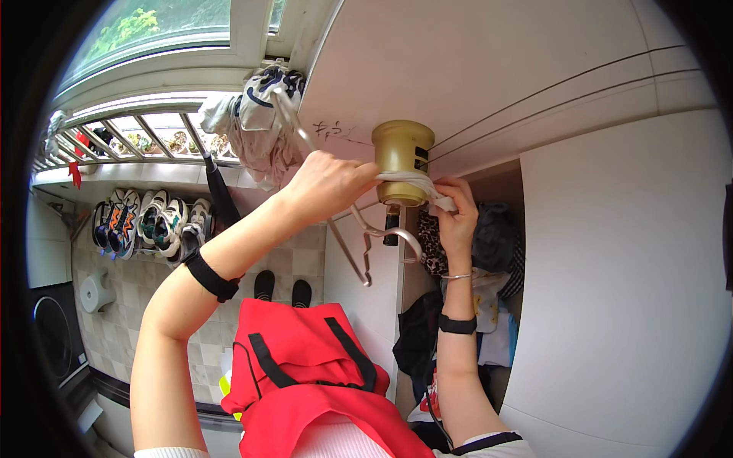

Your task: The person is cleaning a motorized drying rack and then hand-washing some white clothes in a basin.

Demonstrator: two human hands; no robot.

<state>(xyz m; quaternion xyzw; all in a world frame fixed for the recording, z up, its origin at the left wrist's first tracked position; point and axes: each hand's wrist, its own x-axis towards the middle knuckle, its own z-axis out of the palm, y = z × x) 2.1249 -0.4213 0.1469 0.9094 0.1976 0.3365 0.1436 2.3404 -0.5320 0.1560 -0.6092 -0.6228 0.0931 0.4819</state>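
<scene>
A gold-coloured metal cylinder (401,150) with a black handle is fixed to the white wall, and two thin lines run from its side slots. A white cloth (409,180) passes around the front of its lower part. My left hand (335,180) holds the cloth's left end close to the cylinder. At the right, my right hand (457,213) pinches the other end between thumb and fingers. Metal clothes hangers (389,233) hang beside and below the cylinder, partly hidden by my left forearm.
Cloths (269,114) hang by the window railing (137,137) at upper left. A folded black umbrella (220,189) leans there, near a rack of sneakers (166,223). An open cupboard with clothes (495,235) stands at the right, beside a white panel (618,275).
</scene>
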